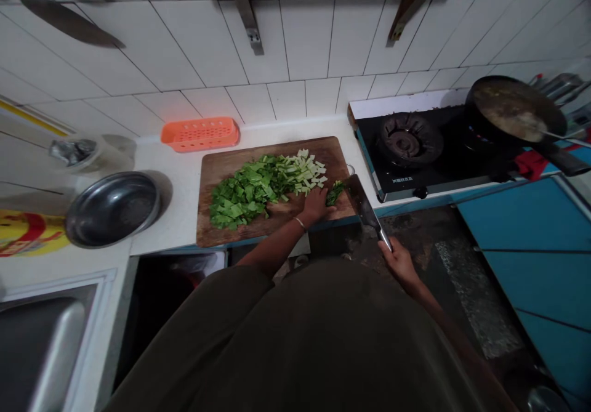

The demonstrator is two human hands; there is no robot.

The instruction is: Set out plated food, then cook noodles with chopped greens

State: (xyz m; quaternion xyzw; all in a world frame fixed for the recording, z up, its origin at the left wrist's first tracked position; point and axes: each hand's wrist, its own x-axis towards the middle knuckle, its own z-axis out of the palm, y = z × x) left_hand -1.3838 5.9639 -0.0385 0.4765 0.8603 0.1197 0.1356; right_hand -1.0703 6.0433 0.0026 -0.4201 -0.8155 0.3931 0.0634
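Chopped greens (258,189) lie on the wooden cutting board (217,230) on the desk. Left hand (315,206) rests flat on the board's near edge — grip wide, beside a small green piece (334,193). Right hand (401,264) holds the cleaver (362,202) by its handle, just right of the board.
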